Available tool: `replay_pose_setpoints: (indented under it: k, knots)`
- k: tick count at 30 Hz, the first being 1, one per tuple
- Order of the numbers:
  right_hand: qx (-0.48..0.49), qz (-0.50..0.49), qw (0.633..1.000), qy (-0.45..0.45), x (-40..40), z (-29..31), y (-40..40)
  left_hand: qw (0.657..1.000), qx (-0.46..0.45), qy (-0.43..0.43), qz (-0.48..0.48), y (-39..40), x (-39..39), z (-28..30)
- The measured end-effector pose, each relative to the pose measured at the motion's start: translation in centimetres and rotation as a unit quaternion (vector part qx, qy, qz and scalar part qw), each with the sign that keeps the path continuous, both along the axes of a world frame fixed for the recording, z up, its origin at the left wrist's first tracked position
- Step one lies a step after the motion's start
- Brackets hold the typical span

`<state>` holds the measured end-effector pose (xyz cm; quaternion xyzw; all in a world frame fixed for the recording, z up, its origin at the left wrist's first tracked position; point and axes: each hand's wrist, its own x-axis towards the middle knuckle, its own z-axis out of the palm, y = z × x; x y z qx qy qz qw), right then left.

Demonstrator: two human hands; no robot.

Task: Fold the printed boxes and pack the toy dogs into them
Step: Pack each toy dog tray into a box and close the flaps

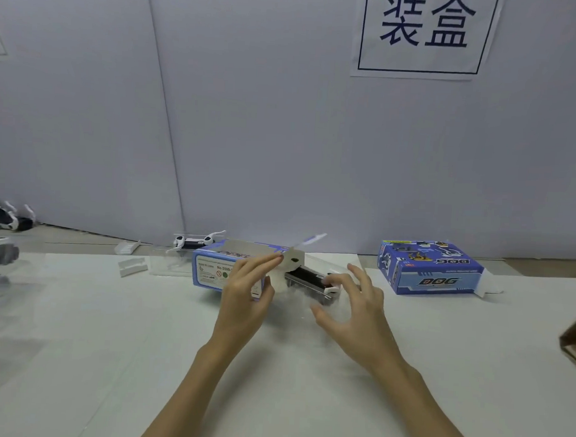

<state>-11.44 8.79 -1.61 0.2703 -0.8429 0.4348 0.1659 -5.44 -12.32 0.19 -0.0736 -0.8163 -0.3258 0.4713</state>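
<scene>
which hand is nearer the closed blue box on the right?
Right. The right hand lies just left of the closed blue box; the left hand is farther left, holding the open box.

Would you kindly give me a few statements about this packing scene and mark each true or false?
1. The left hand holds the open blue box at its flap. True.
2. The toy dog in its clear tray is fully inside that box. False: it sticks out of the open end, with the right hand at it.
3. A second blue box lies on the table to the right. True.
4. The second box is held by a hand. False: neither hand touches it.
</scene>
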Motion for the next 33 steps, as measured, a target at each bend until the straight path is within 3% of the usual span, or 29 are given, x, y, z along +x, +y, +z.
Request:
replay_pose_setpoints:
  k: [6,14,17,20,24,26,30,33]
  knots:
    - [-0.059,0.003,0.998,-0.011,0.4,-0.7,-0.3,0.998,0.065,-0.013,-0.009,1.0,0.4,-0.2]
    - [0.023,0.032,0.999,0.014,0.3,1.0,1.3,0.993,0.076,-0.054,-0.071,2.2,1.0,-0.2]
    - [-0.117,0.086,0.987,-0.071,1.0,0.9,0.4,0.989,0.096,-0.068,-0.091,3.3,1.0,-0.3]
    - [-0.276,0.119,0.936,-0.183,1.1,0.9,-0.9,0.988,0.101,-0.058,-0.101,4.0,1.3,0.1]
    - [-0.25,0.041,0.955,-0.151,0.3,0.5,-1.1,0.981,0.142,-0.065,-0.117,3.8,1.5,0.5]
    - [-0.244,0.03,0.952,-0.183,0.1,0.4,-0.9,0.975,0.162,-0.077,-0.133,4.0,1.6,0.7]
    - [-0.303,0.148,0.89,-0.306,-0.4,0.6,0.0,0.954,0.219,-0.08,-0.19,4.3,2.0,1.1]
    - [-0.329,0.167,0.876,-0.31,-0.4,0.6,0.1,0.95,0.221,-0.062,-0.214,4.3,2.0,1.3]
